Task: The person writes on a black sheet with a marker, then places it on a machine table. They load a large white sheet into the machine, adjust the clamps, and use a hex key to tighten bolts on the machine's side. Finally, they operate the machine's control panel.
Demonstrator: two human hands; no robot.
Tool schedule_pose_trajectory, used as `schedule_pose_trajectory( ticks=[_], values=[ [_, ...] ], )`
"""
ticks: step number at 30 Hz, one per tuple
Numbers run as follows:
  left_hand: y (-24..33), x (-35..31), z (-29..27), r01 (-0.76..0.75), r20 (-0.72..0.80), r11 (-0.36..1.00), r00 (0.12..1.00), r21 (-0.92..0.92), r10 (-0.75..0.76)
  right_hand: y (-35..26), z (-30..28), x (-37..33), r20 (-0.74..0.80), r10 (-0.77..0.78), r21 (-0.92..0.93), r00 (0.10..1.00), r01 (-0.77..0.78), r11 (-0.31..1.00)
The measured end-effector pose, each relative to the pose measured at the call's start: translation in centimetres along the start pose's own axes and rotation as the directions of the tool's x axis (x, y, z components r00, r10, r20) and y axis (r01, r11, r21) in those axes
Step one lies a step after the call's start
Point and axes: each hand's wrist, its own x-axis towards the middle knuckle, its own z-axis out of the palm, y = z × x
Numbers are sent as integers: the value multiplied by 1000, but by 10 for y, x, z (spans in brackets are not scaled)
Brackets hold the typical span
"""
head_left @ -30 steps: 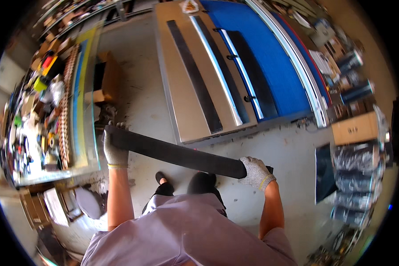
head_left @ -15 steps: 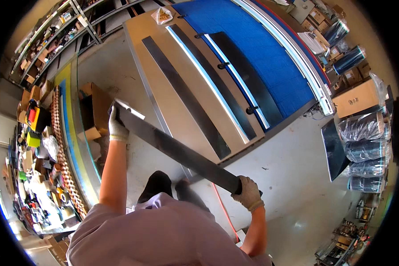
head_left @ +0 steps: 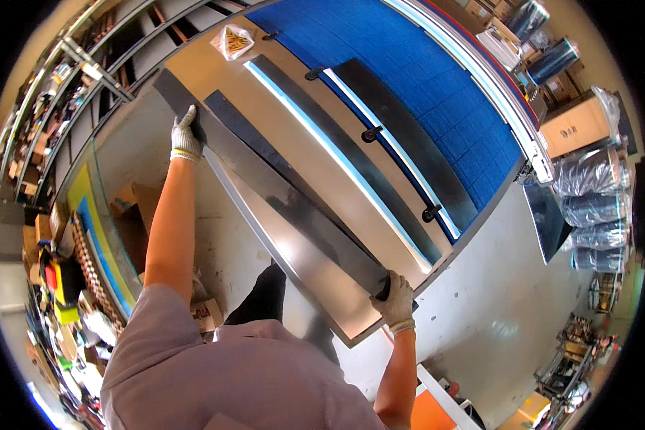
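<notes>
A long dark flat strip (head_left: 265, 192) is held between my two gloved hands, slanting over the near edge of the worktable. My left hand (head_left: 185, 134) grips its long edge close to the far-left end, thumb on top. At the near-right end, my right hand (head_left: 395, 301) is closed around it. Just beyond lies a similar dark strip (head_left: 238, 125) on the table, partly covered by the held one. Farther right are a dark strip with a white-blue edge (head_left: 330, 147) and a wider black panel (head_left: 408, 136), also with a white edge.
The tan tabletop (head_left: 294, 247) meets a blue covered surface (head_left: 365, 36), with black fittings (head_left: 372, 134) along the join. A plastic bag of small yellowish pieces (head_left: 231, 41) rests at the far end. Wrapped rolls (head_left: 588, 208) stand right, a cardboard box (head_left: 136, 208) left on the floor.
Both hands have carried the strip forward, from above the floor to over the table's near edge. My left hand now sits farther in from the strip's end. My body has moved closer to the table.
</notes>
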Motion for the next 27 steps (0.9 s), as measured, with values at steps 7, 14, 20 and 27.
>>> schedule_pose_trajectory(
  ticks=[7, 14, 20, 27],
  values=[
    [-102, -1, 14, 123, -114, -49, 981, 991, 159, -6, 33, 44, -53, 207, -214, 977, -214, 953],
    [-146, -133, 68, -998, 626, -17, 53, 64, -778, 0, 51, 34, -46, 237, -159, 970, -241, 957],
    [-161, -181, 69, -979, 676, 95, 55, 183, -735, 20, 74, -20, -203, 290, -179, 935, -327, 928],
    [-154, -233, 67, -969, 699, 129, 57, 210, -713, 78, 71, -85, 58, 583, 265, 810, -576, 773]
  ],
)
